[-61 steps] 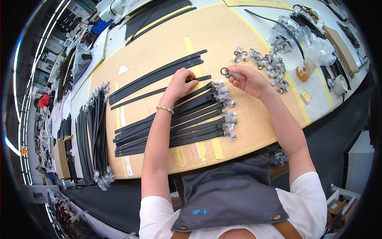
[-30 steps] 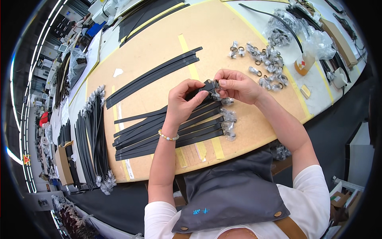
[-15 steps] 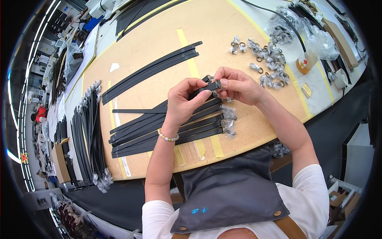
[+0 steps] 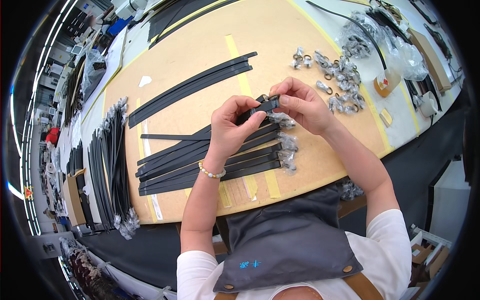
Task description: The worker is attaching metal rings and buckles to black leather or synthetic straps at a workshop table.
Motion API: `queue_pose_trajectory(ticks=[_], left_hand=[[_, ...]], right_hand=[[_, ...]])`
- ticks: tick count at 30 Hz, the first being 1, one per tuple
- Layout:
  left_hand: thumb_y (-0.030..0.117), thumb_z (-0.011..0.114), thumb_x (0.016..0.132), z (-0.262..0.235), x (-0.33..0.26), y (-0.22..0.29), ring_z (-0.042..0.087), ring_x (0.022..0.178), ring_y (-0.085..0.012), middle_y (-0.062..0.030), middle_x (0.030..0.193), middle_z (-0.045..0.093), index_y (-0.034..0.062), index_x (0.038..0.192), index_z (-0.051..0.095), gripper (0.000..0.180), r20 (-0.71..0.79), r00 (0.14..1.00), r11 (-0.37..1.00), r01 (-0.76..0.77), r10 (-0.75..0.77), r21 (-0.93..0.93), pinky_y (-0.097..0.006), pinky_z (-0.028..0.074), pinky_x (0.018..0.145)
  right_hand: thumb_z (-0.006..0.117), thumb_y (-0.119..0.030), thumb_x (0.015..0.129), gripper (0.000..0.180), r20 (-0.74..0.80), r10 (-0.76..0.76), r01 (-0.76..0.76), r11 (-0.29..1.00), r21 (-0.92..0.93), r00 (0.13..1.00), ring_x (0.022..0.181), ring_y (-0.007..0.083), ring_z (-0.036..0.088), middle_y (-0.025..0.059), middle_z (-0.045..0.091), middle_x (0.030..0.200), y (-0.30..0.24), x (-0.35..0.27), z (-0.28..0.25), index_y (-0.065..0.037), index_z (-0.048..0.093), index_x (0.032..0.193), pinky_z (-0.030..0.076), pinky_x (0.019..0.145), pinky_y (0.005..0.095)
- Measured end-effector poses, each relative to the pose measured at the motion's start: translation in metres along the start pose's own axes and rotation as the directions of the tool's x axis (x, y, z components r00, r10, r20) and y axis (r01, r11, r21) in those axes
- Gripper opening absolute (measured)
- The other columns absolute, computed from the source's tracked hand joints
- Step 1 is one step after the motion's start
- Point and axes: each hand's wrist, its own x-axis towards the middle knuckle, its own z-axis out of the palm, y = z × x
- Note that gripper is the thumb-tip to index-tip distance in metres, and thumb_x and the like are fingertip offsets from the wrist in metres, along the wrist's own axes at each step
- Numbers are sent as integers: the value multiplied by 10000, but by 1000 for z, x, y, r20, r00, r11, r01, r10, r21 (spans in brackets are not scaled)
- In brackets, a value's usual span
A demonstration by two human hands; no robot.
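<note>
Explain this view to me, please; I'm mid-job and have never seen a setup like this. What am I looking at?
There is no machine here: these are a person's bare hands, seen from above by the left of two fisheye cameras worn on the head, so edges look bent. The left hand pinches a black strap near its end. The right hand holds a dark ring there. On the table lie more straps, and beyond the right hand, a pile of partly wrapped rings.

Wkshp; bench w/ blk straps
</note>
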Motion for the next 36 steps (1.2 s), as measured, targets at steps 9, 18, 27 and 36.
queue_pose_trajectory(ticks=[9, 18, 27, 36], left_hand=[[-31, 756, 901, 1, -1, 1, 634, 917, -66, -23, 1026, 667, -16, 1106, 638, 237, -7, 1000, 1000, -26, 26, -16, -201, 525, 794], [-34, 760, 892, 0, -2, -1, 646, 918, -70, -31, 1017, 671, -13, 1098, 635, 242, 81, 996, 999, 44, -46, 22, -206, 532, 800], [-75, 746, 828, 1, -4, 13, 636, 820, -48, -24, 939, 693, -18, 1034, 661, 230, 52, 997, 974, -60, 50, 219, -191, 517, 707], [-70, 769, 780, 6, -3, 15, 608, 741, -26, -11, 839, 686, -1, 952, 704, 196, 109, 976, 906, -215, 188, 365, -170, 474, 619]], right_hand=[[686, 33, 923, 93, 18, -90, 90, 996, 25, 996, 1029, 138, 637, 29, 606, 1061, 9, -1, 0, -52, 657, 898, 547, 959, 312], [700, 41, 892, 244, 59, 120, -127, 984, 127, 991, 1030, 141, 647, 21, 614, 1040, 5, 0, -2, -96, 552, 1029, 549, 918, 305], [689, -65, 968, 249, 100, 155, -164, 983, 86, 983, 1029, 134, 669, 88, 690, 1200, 7, -3, -10, -57, 643, 1212, 561, 914, 292], [725, -135, 961, 213, 145, 204, -209, 978, 19, 968, 1027, 119, 670, 70, 689, 1171, 6, -2, -10, -39, 661, 1140, 556, 876, 257]])
